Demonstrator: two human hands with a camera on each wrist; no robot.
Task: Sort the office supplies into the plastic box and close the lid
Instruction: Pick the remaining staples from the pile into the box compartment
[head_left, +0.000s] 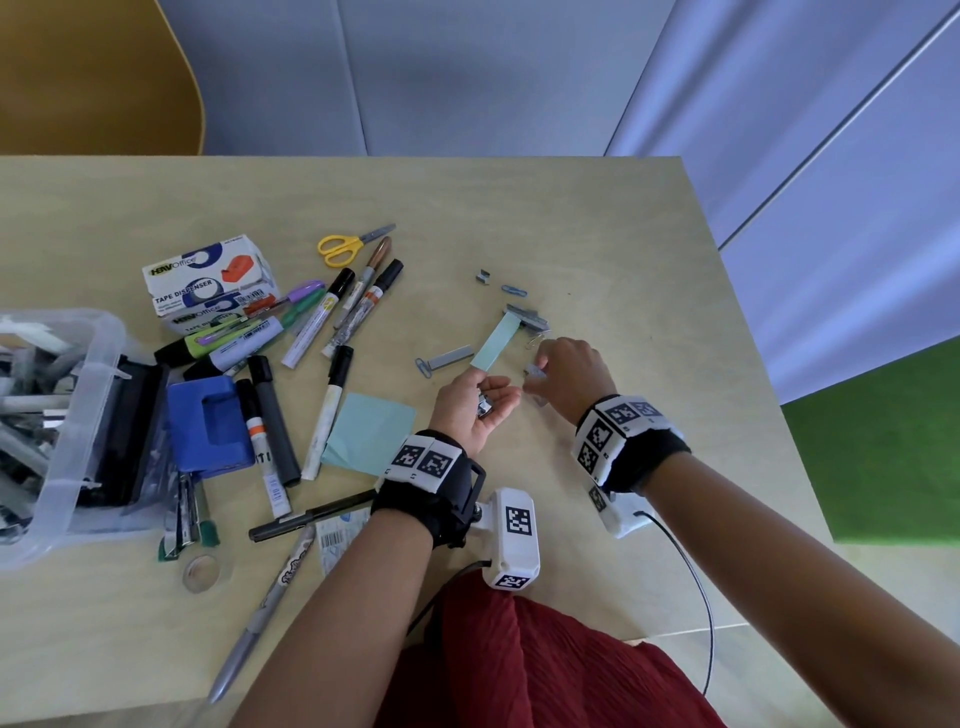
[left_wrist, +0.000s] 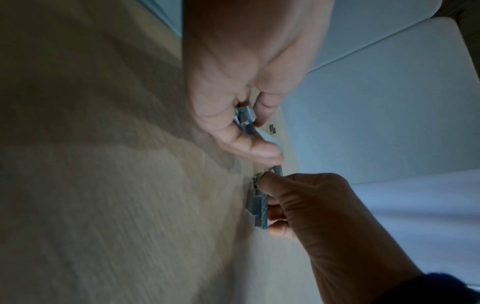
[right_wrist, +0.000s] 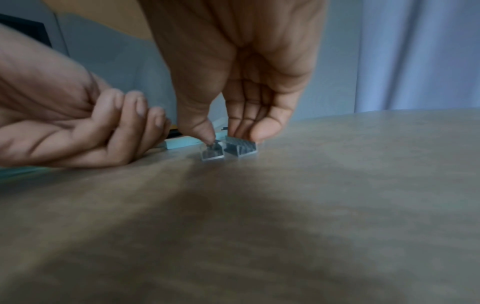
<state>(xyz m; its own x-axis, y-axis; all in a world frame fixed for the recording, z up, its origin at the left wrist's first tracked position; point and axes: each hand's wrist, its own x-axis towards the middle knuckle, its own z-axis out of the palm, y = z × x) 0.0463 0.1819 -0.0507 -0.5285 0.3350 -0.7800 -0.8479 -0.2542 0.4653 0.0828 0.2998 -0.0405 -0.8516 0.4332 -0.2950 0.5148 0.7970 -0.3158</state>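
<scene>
- While the left hand (head_left: 470, 408) lies palm-up near the table's (head_left: 597, 218) near edge, its curled fingers cup a small cluster of metal staple strips (left_wrist: 244, 119).
- Right hand (head_left: 569, 376) reaches down just beside the left hand; thumb and fingertips (right_wrist: 259, 131) pinch short staple blocks (right_wrist: 240, 148) that rest on the tabletop.
- More loose staples (head_left: 524, 317) and paper clips (head_left: 514, 290) lie beyond both hands, toward the table's right edge; a pale green paper strip (head_left: 496, 345) lies among them.
- Another staple strip (head_left: 451, 358), with a clip at its end, lies left of the paper strip.
- Clear plastic box (head_left: 98, 358) sits at the table's left edge, open, already holding several items; its lid cannot be made out.
- Markers (head_left: 317, 322), yellow-handled scissors (head_left: 343, 245), a tape dispenser carton (head_left: 208, 283), a blue hole punch (head_left: 210, 426) and a square green note pad (head_left: 369, 431) lie between the box and the hands.
- A tape roll (head_left: 201, 572) and pens (head_left: 311, 515) lie by the near edge.
</scene>
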